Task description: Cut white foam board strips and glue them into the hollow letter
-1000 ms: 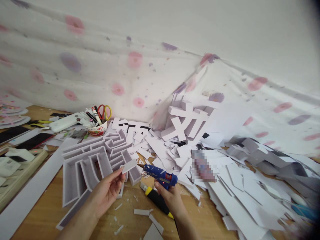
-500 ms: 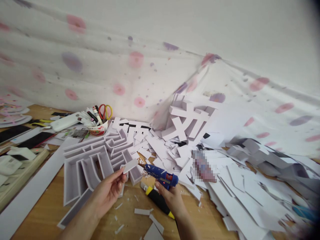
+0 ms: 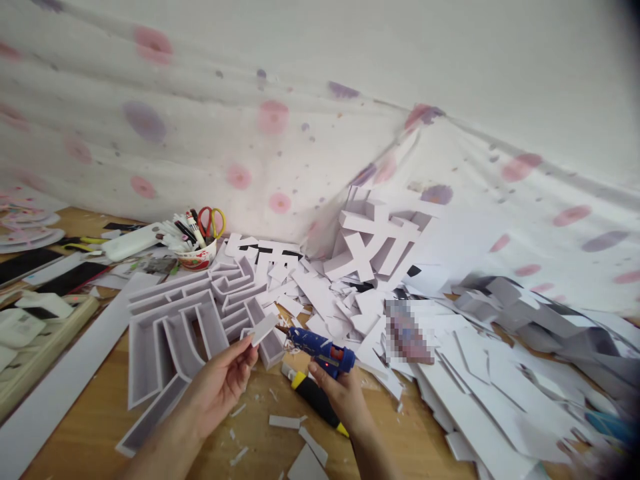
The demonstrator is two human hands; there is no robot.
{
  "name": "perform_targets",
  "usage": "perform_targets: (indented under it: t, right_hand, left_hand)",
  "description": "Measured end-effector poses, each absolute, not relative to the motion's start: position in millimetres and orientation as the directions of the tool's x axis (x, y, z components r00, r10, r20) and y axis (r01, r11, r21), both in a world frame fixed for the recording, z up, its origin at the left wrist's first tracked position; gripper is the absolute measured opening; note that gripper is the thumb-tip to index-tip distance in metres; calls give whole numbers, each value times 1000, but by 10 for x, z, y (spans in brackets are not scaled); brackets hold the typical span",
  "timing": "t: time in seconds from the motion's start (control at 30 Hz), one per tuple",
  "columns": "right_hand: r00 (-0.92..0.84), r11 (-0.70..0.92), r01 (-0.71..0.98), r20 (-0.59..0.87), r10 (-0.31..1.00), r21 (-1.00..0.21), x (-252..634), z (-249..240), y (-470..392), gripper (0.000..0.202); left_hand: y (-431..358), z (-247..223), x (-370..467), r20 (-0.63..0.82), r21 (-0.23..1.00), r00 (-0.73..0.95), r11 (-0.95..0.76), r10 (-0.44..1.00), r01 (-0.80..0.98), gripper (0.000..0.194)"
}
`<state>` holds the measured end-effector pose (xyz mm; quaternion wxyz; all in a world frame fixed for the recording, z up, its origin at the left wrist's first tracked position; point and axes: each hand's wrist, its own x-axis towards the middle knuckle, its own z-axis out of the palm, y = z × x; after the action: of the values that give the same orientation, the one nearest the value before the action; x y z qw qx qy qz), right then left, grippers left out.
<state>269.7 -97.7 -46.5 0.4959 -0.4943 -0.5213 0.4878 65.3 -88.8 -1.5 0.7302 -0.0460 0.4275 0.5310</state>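
Observation:
Between the thumb and fingers of my left hand (image 3: 225,383) is a small white foam board strip (image 3: 264,329), tilted upward. My right hand (image 3: 340,390) is wrapped round a blue glue gun (image 3: 320,348) with a small red light lit on its side. The gun's nozzle points left, at or very close to the strip's right end; whether they touch I cannot tell. A large white hollow letter shape (image 3: 200,327) made of upright foam board walls lies on the table behind my left hand. Beneath the gun lies a black and yellow utility knife (image 3: 315,400).
A bowl of pens and scissors (image 3: 197,253) stands at the back left. White offcuts (image 3: 325,293) are heaped in the middle, with another white letter shape (image 3: 380,237) propped behind. Stacked white sheets (image 3: 480,393) cover the right side. A power strip (image 3: 55,353) lies at far left.
My left hand has shifted slightly right and up, and the strip is tilted a little more steeply. The glue gun has barely moved.

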Motion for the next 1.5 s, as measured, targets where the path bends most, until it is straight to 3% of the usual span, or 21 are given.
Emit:
perform_targets:
  t: [0.53, 0.77, 1.5]
  right_hand:
    - [-13, 2, -9, 2, 1000, -1000, 2635, -348, -1037, 38]
    - [-118, -1, 38, -5, 993, -999, 2657, -380, -1023, 44]
    - [-200, -24, 5, -24, 979, -1000, 2617, -390, -1048, 39]
  left_hand:
    - [-871, 22, 699, -685, 403, 38, 421, 728, -813, 13]
    - [-870, 11, 695, -678, 400, 45, 419, 734, -815, 13]
    - [-864, 28, 701, -674, 431, 27, 422, 738, -798, 13]
